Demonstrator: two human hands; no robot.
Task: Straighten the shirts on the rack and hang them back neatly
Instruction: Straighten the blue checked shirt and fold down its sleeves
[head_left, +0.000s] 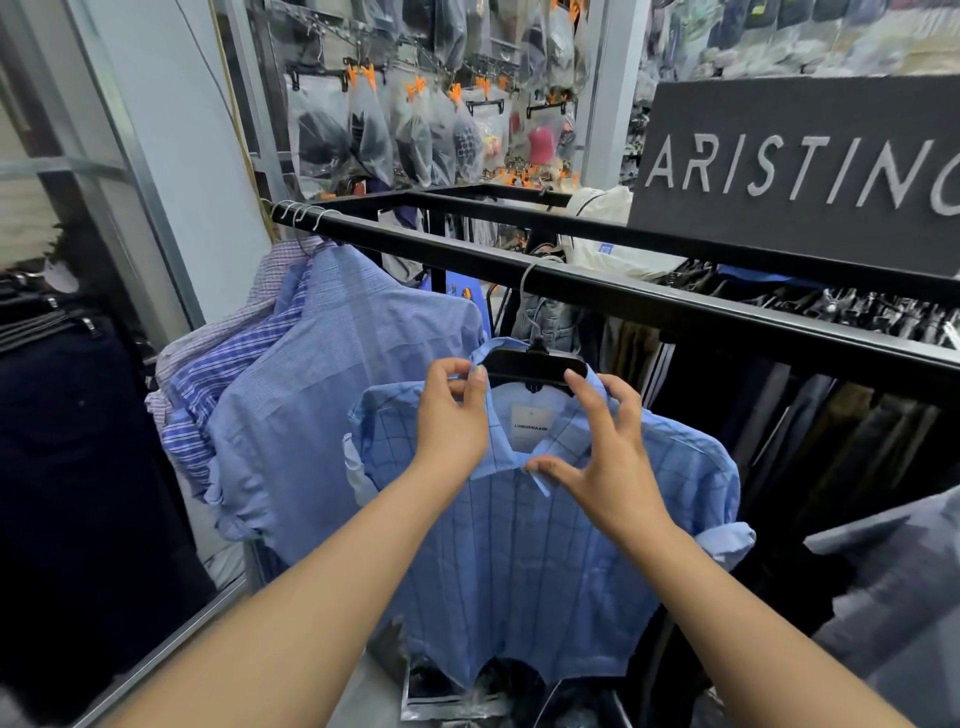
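Note:
A light blue checked shirt (519, 561) hangs on a black hanger (535, 366) whose metal hook sits over the black rack rail (649, 304). My left hand (452, 415) pinches the left side of the shirt's collar near the hanger. My right hand (602, 447) hovers at the right side of the collar with its fingers spread and bent, the thumb touching the collar tip. Several other blue and striped shirts (311, 395) hang bunched at the left end of the rail.
A dark sign with silver letters (800, 166) stands on the rack at the right. Dark trousers (810, 415) hang behind the rail. Bagged goods (415, 124) hang on the far wall. Dark garments (62, 441) hang at the left beside a metal frame.

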